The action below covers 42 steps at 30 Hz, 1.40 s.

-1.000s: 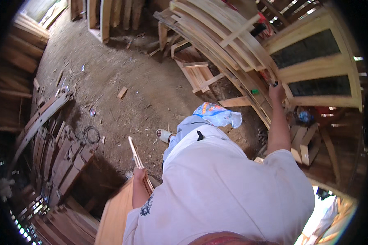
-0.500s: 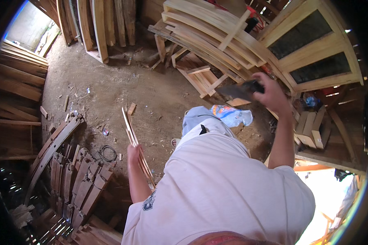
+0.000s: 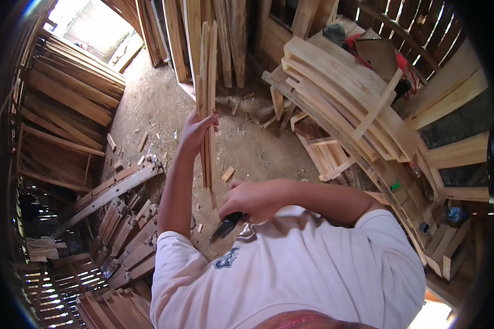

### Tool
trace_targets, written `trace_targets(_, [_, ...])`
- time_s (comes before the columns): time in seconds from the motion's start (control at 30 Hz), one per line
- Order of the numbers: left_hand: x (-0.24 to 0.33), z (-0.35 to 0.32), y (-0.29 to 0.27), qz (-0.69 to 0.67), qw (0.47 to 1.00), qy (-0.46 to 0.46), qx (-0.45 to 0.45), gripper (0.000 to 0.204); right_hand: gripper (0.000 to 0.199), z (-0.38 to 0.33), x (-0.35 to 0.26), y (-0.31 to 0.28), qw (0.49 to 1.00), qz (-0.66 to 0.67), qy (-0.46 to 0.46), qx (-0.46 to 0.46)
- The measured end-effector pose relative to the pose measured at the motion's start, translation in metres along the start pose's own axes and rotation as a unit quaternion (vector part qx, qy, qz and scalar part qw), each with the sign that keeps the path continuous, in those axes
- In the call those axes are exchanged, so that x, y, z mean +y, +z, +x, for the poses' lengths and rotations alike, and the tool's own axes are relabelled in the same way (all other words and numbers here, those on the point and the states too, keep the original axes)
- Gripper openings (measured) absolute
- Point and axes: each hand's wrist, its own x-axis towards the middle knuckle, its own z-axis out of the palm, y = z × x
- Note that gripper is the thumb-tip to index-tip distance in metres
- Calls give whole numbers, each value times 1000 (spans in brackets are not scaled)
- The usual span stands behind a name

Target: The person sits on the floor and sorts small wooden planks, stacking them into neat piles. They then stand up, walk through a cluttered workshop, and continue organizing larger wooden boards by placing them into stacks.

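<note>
My left hand [image 3: 197,130] is closed around a bundle of long, thin wooden strips [image 3: 205,82], held nearly upright out in front of me. My right arm bends across my body. The right hand [image 3: 248,202] is closed on a black tool [image 3: 228,225], which points down and left beside my shirt. Its flat, dark blade-like part showed more clearly a moment ago; the exact kind cannot be told. The lower ends of the strips come close to the right hand's fingers, with no clear contact.
Curved wooden frame pieces [image 3: 335,93] lie stacked on a bench at the right. Panelled frames [image 3: 455,137] stand beyond them. Boards [image 3: 71,93] are piled along the left wall, and bundled wood pieces [image 3: 129,241] sit at the lower left. Offcuts [image 3: 228,174] litter the dirt floor.
My left hand has raised the strips forward and turned them upright. My right hand has swung with the black tool from the far right to in front of my body. The view has shifted.
</note>
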Motion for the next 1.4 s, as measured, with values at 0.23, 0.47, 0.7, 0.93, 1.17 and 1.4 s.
trace_targets(0.23, [17, 65, 88, -83, 993, -3, -85, 29, 35, -15, 58, -68, 941, 335, -22, 33])
trace_targets(0.47, [-16, 159, 137, -127, 968, -63, -206, 32, 31, -58, 79, -113, 941, 107, 32, 321])
trace_targets(0.7, [-3, 268, 198, -205, 936, -61, -279, 33, 30, -101, 142, -164, 639, 87, 357, 676])
trace_targets(0.93, [9, 323, 252, -159, 928, -93, -325, 36, 57, -91, 192, -212, 462, -88, 470, 747])
trace_targets(1.17, [12, 342, 256, -130, 908, -100, -385, 35, 40, -106, 217, -208, 448, 42, 397, 800])
trace_targets(1.4, [6, 323, 248, -155, 868, -101, -460, 35, 16, -151, 195, -255, 419, -228, 359, 802])
